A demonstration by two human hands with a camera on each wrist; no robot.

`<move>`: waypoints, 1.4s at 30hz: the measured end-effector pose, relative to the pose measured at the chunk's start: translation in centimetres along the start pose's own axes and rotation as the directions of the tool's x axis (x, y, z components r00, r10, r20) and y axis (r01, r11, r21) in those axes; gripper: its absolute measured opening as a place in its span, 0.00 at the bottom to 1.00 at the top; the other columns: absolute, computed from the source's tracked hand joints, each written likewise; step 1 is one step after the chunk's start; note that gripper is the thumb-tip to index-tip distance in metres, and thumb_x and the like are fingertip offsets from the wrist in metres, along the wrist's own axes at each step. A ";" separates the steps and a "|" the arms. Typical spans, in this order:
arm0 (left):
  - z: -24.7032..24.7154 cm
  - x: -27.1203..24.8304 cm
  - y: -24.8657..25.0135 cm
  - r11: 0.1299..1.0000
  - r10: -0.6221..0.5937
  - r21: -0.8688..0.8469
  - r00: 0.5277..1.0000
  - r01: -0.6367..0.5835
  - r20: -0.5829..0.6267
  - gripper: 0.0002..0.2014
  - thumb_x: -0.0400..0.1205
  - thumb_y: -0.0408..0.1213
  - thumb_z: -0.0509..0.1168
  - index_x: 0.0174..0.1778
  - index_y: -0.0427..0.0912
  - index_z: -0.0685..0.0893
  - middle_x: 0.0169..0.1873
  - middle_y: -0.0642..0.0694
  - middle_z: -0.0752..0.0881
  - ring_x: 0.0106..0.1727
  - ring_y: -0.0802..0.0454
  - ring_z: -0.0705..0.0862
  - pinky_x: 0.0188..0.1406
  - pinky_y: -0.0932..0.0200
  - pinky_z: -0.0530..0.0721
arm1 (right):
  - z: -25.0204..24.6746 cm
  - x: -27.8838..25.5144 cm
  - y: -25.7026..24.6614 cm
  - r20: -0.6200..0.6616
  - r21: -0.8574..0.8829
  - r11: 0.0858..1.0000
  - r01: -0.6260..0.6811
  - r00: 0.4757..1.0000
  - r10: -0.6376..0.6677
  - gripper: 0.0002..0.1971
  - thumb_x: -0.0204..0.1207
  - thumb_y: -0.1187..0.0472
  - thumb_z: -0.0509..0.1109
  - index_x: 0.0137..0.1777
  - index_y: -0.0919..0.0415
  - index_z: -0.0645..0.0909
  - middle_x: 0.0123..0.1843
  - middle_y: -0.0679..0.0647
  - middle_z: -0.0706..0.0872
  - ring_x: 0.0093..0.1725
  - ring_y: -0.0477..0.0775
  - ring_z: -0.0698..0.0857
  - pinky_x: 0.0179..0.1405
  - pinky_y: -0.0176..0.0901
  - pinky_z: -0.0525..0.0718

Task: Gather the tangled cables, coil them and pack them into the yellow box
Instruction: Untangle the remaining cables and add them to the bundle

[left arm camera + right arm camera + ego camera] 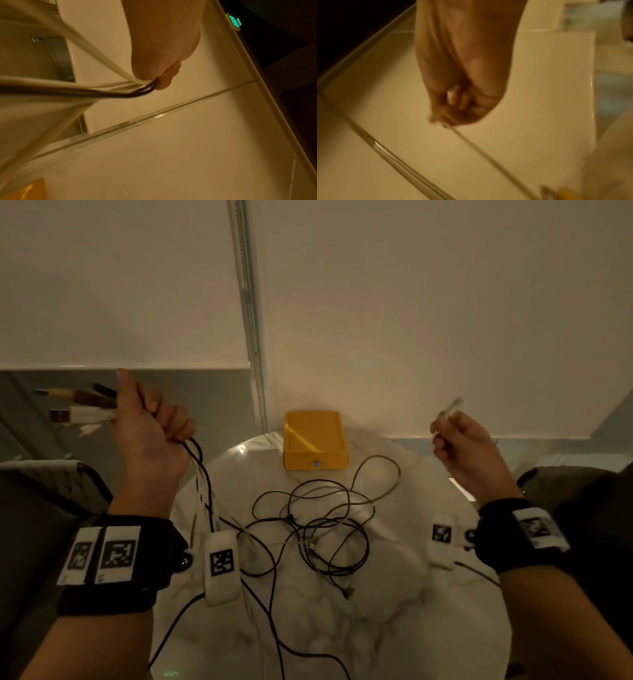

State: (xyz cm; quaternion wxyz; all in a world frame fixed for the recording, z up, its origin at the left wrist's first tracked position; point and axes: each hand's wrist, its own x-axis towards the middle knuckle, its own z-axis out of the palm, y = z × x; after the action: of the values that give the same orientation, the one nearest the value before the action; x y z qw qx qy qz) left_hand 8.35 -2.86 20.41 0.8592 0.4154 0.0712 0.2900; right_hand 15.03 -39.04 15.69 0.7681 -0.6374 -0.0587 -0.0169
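My left hand (pixel 147 419) is raised at the left and grips a bundle of cable ends; several plugs (pixel 77 405) stick out to its left, black and white. From that fist the cables (pixel 109 88) drop to a tangle of black and pale cables (pixel 318 529) on the round marble table (pixel 394 611). My right hand (pixel 459 440) is raised at the right and pinches a pale plug (pixel 450 405); its thin cable (pixel 488 155) trails down from the fingers. The yellow box (pixel 313 440) stands shut at the table's far edge, between the hands.
A white wall with a vertical metal strip (pixel 251 320) rises behind the table. Dark chairs (pixel 44 501) flank the table on both sides. A green exit sign (pixel 234 21) glows in the left wrist view.
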 end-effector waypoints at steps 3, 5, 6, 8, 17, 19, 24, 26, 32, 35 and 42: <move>-0.3 0.1 -0.1 0.998 0.030 -0.051 0.998 -0.033 -0.053 0.27 0.86 0.54 0.51 0.20 0.48 0.62 0.14 0.54 0.59 0.18 0.56 0.54 0.16 0.63 0.54 | -1.7 -0.2 -1.2 0.076 -0.510 0.857 -0.075 0.988 0.132 0.02 0.79 0.67 0.65 0.45 0.64 0.78 0.30 0.52 0.81 0.23 0.45 0.74 0.22 0.34 0.73; -0.5 0.2 -0.1 0.995 0.057 -0.083 0.996 -0.063 -0.071 0.26 0.86 0.54 0.51 0.21 0.48 0.62 0.15 0.53 0.59 0.19 0.56 0.53 0.17 0.62 0.54 | -3.4 -0.9 0.5 0.040 -0.853 0.495 -0.167 0.924 0.380 0.06 0.77 0.69 0.67 0.52 0.70 0.78 0.32 0.56 0.85 0.24 0.49 0.79 0.24 0.39 0.78; -0.7 0.2 0.0 0.993 0.069 -0.091 0.995 -0.076 -0.077 0.26 0.86 0.54 0.51 0.21 0.48 0.62 0.15 0.53 0.59 0.20 0.55 0.53 0.18 0.62 0.54 | -4.3 -1.6 1.9 -0.026 -0.945 0.269 -0.188 0.859 0.511 0.08 0.76 0.69 0.66 0.54 0.69 0.80 0.35 0.55 0.87 0.27 0.50 0.82 0.27 0.40 0.82; -1.0 0.1 0.1 0.991 0.093 -0.090 0.991 -0.101 -0.094 0.26 0.86 0.53 0.51 0.21 0.48 0.62 0.15 0.54 0.59 0.20 0.55 0.53 0.19 0.61 0.54 | -5.8 -3.7 5.1 -0.157 -0.987 -0.119 -0.103 0.721 0.675 0.10 0.74 0.64 0.66 0.54 0.59 0.83 0.48 0.54 0.90 0.41 0.50 0.87 0.43 0.41 0.86; -0.6 -0.2 -0.4 0.997 0.016 -0.079 0.998 -0.021 -0.065 0.27 0.86 0.52 0.51 0.19 0.48 0.63 0.14 0.53 0.60 0.18 0.56 0.53 0.17 0.63 0.53 | -1.2 -3.7 13.3 0.170 -0.984 0.113 0.135 0.898 0.406 0.20 0.79 0.68 0.58 0.72 0.62 0.72 0.72 0.62 0.74 0.72 0.61 0.73 0.72 0.46 0.69; 0.1 -0.7 -1.0 0.998 -0.023 -0.059 0.999 0.022 -0.024 0.28 0.86 0.51 0.51 0.18 0.47 0.63 0.13 0.54 0.60 0.16 0.57 0.54 0.16 0.64 0.53 | 4.2 -3.3 14.0 0.413 -0.891 0.353 0.287 0.835 0.363 0.20 0.76 0.75 0.57 0.66 0.63 0.78 0.68 0.62 0.77 0.68 0.60 0.76 0.69 0.45 0.72; 0.7 -1.6 -2.1 0.999 -0.043 -0.029 0.998 0.044 0.034 0.28 0.86 0.50 0.52 0.18 0.47 0.64 0.12 0.53 0.62 0.16 0.58 0.56 0.16 0.64 0.53 | 13.3 -3.9 18.5 0.549 -0.826 0.290 0.483 0.575 0.607 0.16 0.83 0.65 0.55 0.66 0.70 0.75 0.67 0.67 0.78 0.65 0.66 0.77 0.63 0.51 0.74; 0.5 -1.7 -2.2 0.999 -0.034 -0.022 0.998 0.035 0.044 0.27 0.86 0.50 0.52 0.20 0.46 0.64 0.13 0.54 0.62 0.15 0.59 0.56 0.15 0.65 0.55 | 13.9 -4.4 20.0 0.470 -0.849 0.196 0.491 0.532 0.704 0.15 0.82 0.62 0.58 0.64 0.69 0.74 0.66 0.68 0.77 0.64 0.68 0.77 0.62 0.55 0.75; -0.5 -1.5 -2.1 0.996 -0.083 0.041 0.993 0.080 0.087 0.29 0.87 0.50 0.51 0.17 0.48 0.71 0.12 0.55 0.62 0.14 0.60 0.56 0.13 0.66 0.54 | 13.6 -2.3 15.9 0.489 -0.839 0.221 0.498 0.511 0.707 0.14 0.83 0.53 0.58 0.43 0.57 0.82 0.44 0.61 0.82 0.51 0.62 0.80 0.55 0.51 0.76; 0.3 -1.7 -2.9 0.984 -0.137 0.124 0.986 0.125 0.091 0.25 0.86 0.50 0.53 0.25 0.47 0.82 0.12 0.55 0.63 0.14 0.60 0.57 0.14 0.68 0.55 | 13.0 0.3 8.9 0.538 -0.842 0.372 0.391 0.665 0.518 0.13 0.83 0.54 0.60 0.41 0.54 0.83 0.50 0.54 0.84 0.51 0.52 0.80 0.54 0.43 0.74; 4.2 -2.5 -6.4 0.919 -0.246 0.377 0.911 0.111 0.330 0.12 0.75 0.44 0.70 0.50 0.43 0.87 0.11 0.55 0.63 0.12 0.59 0.58 0.14 0.68 0.56 | 13.4 0.9 -4.1 0.591 -0.649 0.557 0.518 0.805 -0.060 0.13 0.83 0.58 0.59 0.45 0.59 0.85 0.40 0.42 0.83 0.40 0.34 0.80 0.40 0.23 0.73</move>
State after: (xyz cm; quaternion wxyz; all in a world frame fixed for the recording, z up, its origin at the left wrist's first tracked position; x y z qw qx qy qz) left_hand 10.65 -10.19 17.96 0.7923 0.6005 -0.0038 0.1077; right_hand 14.54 -26.59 22.26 0.3495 -0.8683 -0.3521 -0.0053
